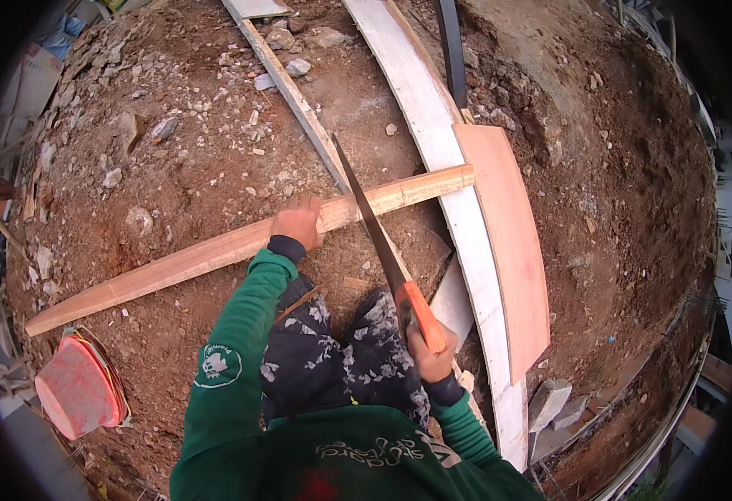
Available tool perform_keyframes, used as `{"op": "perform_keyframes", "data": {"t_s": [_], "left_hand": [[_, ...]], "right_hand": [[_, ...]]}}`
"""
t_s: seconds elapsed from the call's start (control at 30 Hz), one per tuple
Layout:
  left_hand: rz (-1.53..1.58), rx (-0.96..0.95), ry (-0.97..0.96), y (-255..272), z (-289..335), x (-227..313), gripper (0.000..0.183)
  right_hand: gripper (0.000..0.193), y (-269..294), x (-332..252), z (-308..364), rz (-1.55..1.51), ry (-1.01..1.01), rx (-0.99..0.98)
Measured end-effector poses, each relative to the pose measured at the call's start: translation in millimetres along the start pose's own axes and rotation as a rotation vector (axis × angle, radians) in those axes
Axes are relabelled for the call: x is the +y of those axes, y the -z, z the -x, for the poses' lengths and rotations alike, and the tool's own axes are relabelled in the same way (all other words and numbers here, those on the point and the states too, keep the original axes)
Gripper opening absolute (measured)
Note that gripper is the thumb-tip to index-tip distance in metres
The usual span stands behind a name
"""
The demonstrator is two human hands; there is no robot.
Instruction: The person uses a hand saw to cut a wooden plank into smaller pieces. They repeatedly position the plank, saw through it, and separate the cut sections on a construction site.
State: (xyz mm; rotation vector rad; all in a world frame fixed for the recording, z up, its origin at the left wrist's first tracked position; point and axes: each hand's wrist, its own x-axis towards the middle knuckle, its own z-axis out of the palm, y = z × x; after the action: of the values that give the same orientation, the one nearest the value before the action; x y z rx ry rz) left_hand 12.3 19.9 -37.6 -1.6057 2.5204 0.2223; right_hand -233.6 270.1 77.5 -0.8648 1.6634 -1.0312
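A white board (471, 238) is lying under a timber beam's (245, 242) end. Left of the board, a saw (385, 250) is crossing over the beam, the right hand (433, 357) clasping its orange handle (420, 313) and the left hand (299, 224) gripping the beam.

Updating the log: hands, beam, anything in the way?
Left hand gripping wooden beam. Right hand holding orange-handled saw, blade over beam. Narrow plank crosses below beam, near blade.

The saw handle (423, 317) is orange, the saw blade (374, 227) dark grey. The timber (174, 265) is pale tan and pinkish, the long board (476, 259) white, the panel (506, 242) salmon-pink. The bucket (74, 388) is faded red. The 2 sleeves (249, 317) are green, the trousers (312, 367) dark with whitish leaf-like patches, the soil (616, 250) reddish-brown.
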Motion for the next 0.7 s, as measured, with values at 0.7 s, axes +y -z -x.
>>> {"op": "perform_keyframes", "data": {"t_s": [0.7], "left_hand": [[-0.014, 0.083, -0.047, 9, -4, 23, 0.049]], "right_hand": [[0.018, -50, -1, -111, -0.128, 0.155, 0.085]]}}
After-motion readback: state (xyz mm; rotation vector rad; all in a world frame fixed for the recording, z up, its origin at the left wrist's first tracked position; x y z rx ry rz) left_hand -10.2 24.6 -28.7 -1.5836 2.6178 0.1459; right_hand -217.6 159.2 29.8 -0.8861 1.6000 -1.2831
